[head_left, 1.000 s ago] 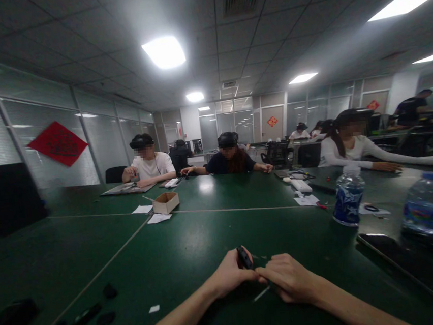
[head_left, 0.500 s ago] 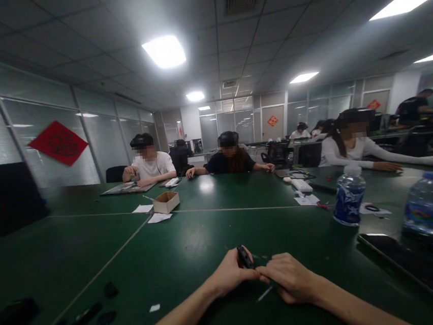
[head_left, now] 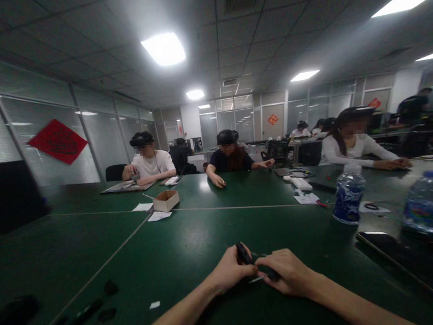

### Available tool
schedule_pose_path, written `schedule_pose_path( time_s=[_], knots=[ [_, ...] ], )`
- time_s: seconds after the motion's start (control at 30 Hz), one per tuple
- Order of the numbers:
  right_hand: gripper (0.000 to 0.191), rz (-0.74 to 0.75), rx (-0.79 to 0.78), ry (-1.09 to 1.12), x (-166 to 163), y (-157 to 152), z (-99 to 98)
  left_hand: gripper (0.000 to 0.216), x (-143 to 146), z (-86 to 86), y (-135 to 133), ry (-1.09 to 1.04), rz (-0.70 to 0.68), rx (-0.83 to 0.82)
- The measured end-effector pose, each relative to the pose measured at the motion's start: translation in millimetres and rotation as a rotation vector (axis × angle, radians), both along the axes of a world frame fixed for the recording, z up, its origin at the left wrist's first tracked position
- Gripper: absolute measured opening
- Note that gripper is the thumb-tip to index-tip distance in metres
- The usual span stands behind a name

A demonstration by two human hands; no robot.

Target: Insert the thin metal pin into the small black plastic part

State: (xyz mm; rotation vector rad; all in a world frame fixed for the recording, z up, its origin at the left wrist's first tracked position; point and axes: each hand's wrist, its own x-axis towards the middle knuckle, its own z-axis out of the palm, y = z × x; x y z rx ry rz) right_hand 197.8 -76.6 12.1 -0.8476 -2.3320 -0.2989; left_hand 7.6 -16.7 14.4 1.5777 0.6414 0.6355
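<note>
My left hand (head_left: 229, 271) is closed around a small black oblong part (head_left: 243, 253), which stands up tilted between thumb and fingers. Close beside it, my right hand (head_left: 293, 275) grips a dark rounded piece (head_left: 269, 271) that looks like a handle; its exact kind cannot be made out. The two hands nearly meet over the green table (head_left: 193, 241). A thin pale strip (head_left: 256, 280) shows just below the fingers, and whether it is held or lies on the table is unclear.
Black parts (head_left: 82, 318) and a white scrap (head_left: 154, 305) lie at left. A small open box (head_left: 165, 201) stands farther off. On the right are a phone (head_left: 413, 261) and two bottles, one blue-labelled (head_left: 349, 195), one blue-capped (head_left: 426, 206). Several people sit across the table.
A dark piece now shows in my right hand, which has turned slightly. The pale strip has shifted up and left. Across the table, one person's hand has reached forward.
</note>
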Motion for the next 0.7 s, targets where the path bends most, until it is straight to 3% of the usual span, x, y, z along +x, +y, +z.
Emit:
schedule_pose_path(
  time_s=[0.7],
  knots=[
    [0.016, 0.038, -0.007, 0.018, 3.6, 3.4, -6.0, 0.044, 0.7, 5.5, -4.0, 0.016, 0.033, 0.057]
  ],
)
